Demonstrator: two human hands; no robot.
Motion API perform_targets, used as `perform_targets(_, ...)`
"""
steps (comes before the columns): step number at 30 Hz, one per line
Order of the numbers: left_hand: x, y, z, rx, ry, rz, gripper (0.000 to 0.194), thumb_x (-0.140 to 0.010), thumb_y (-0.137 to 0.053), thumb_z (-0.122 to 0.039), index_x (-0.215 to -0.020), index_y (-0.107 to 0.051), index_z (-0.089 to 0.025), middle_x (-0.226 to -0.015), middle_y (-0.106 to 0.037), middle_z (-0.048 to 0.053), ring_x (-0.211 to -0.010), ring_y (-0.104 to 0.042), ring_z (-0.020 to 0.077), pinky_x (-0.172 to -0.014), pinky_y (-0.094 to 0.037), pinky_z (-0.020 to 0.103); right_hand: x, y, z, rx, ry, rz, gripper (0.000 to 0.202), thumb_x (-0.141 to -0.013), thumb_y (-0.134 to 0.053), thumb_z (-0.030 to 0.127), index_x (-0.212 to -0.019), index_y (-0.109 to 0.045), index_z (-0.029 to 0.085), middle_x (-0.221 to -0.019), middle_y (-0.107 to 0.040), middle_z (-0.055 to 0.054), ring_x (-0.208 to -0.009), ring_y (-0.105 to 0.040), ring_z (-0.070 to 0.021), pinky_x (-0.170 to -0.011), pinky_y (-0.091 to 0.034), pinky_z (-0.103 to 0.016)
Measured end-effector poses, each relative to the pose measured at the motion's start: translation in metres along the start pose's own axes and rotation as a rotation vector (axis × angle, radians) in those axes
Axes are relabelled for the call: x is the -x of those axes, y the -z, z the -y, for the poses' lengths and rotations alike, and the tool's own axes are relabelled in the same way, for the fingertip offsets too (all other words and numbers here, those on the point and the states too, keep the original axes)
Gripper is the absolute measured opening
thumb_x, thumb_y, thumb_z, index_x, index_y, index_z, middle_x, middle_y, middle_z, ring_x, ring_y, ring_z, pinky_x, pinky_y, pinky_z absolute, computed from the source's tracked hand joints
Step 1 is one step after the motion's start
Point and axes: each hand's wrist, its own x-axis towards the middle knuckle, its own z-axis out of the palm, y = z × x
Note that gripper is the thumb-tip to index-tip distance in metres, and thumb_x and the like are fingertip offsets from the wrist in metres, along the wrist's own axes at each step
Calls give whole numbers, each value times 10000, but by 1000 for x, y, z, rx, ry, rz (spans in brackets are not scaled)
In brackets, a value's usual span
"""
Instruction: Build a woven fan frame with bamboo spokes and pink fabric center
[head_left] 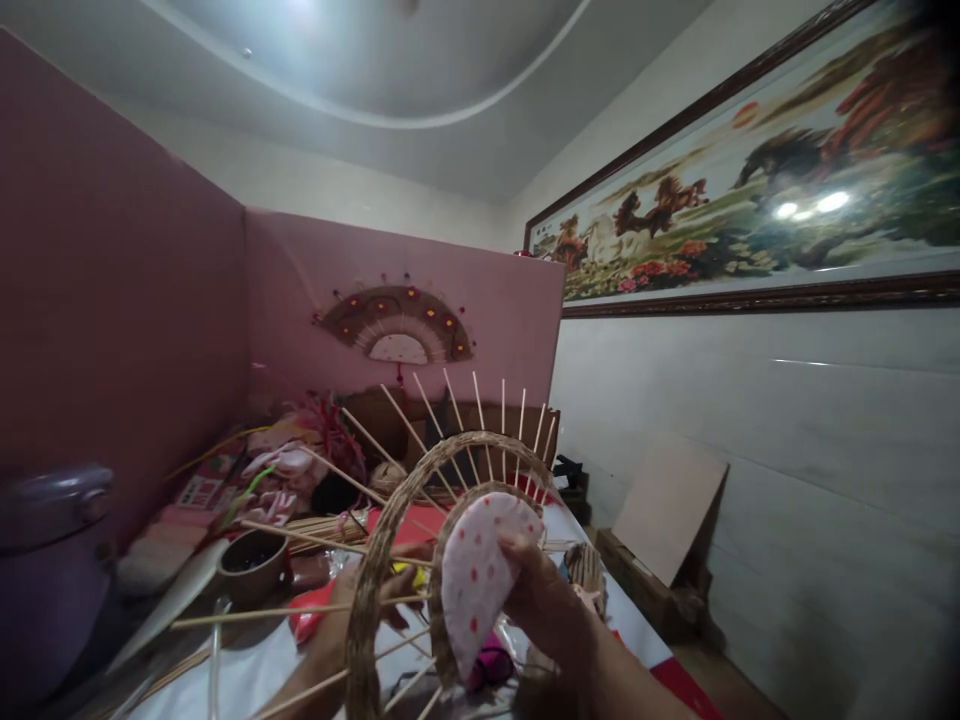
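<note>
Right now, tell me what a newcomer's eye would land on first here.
Probably the fan-shaped frame low in the centre, sticks raying through its woven arc, the right hand on its spotted panel. Then the decorated fan on the pink wall behind, and the big horse picture at upper right.

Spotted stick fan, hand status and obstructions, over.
Right hand pinching the fan's spotted cloth. Left hand behind the braid, grip unclear. Sticks overlap the cup in view; contact can't be told.
</note>
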Motion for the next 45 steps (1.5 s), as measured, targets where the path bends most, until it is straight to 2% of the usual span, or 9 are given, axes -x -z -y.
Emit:
perform_targets(4, 3, 0, -36, 178, -59, -9, 254, -597, -741, -221, -848, -712, -195, -548, -633, -9, -442, -514, 109, -397, -355, 196, -3, 3, -7, -2, -74, 37, 296, -739, -628, 285, -950, -647, 77, -822, -700, -82, -872, -628, -215, -848, -432, -331)
perform_targets(8, 9, -8, -49, 327, -93, -39, 98, -581, -759, -171, -608, -665, -176, -468, -545, -35, -378, -414, 72, -377, -339, 195, -7, -3, -16, -21, -124, 37, 308, -726, -642, 298, -945, -646, 82, -817, -703, -85, -878, -631, -222, -863, -422, -344)
perform_targets(12, 6, -7, -39, 302, -163, -110, 218, -511, -797, -159, -463, -585, -166, -429, -516, -36, -371, -424, 77, -346, -336, 185, -8, -1, -22, -27, -174, 65, 346, -699, -663, 325, -940, -649, 77, -807, -702, -94, -891, -628, -243, -866, -423, -367)
perform_targets(16, 4, -2, -30, 253, -204, -116, 192, -488, -814, -227, -502, -640, -148, -442, -573, -5, -361, -476, 110, -319, -343, 197, -5, 11, -29, -41, -137, 51, 286, -755, -617, 324, -905, -661, 84, -801, -702, -92, -885, -630, -237, -856, -434, -363)
perform_targets(23, 14, -12, -29, 129, -250, -56, 158, -479, -813, -211, -590, -723, -143, -602, -673, 69, -611, -599, 196, -608, -480, 262, 4, 16, -26, -227, -170, -24, 290, -770, -619, 358, -905, -672, 107, -803, -719, -80, -772, -658, -204, -818, -469, -348)
perform_targets(27, 20, -11, -12, 26, -208, -126, 118, -510, -784, -151, -581, -691, -169, -518, -581, 1, -490, -478, 122, -461, -384, 203, 6, 14, -25, -337, -248, -195, 316, -664, -700, 383, -823, -685, 110, -685, -717, -79, -688, -667, -226, -740, -508, -369)
perform_targets(32, 33, -15, 2, -44, -245, -259, 140, -568, -773, -317, -624, -722, -199, -560, -616, 21, -546, -499, 152, -521, -413, 221, 5, 16, -31, -403, -341, -324, 321, -715, -655, 401, -785, -689, 89, -651, -713, -111, -563, -658, -217, -625, -532, -381)
perform_targets(39, 45, -21, 8, -49, -289, -300, 264, -544, -764, -463, -660, -742, -227, -533, -598, 17, -514, -463, 151, -493, -393, 230, 7, 22, -35, -438, -347, -315, 224, -699, -690, 318, -680, -686, 95, -637, -718, -99, -571, -671, -188, -630, -543, -326)
perform_targets(45, 49, -22, 15, 75, -224, -309, 339, -527, -786, -439, -784, -735, -223, -496, -546, -5, -504, -472, 140, -458, -367, 212, 8, 22, -34, -445, -333, -327, 196, -673, -708, 299, -687, -686, 104, -638, -720, -80, -561, -666, -185, -630, -551, -347)
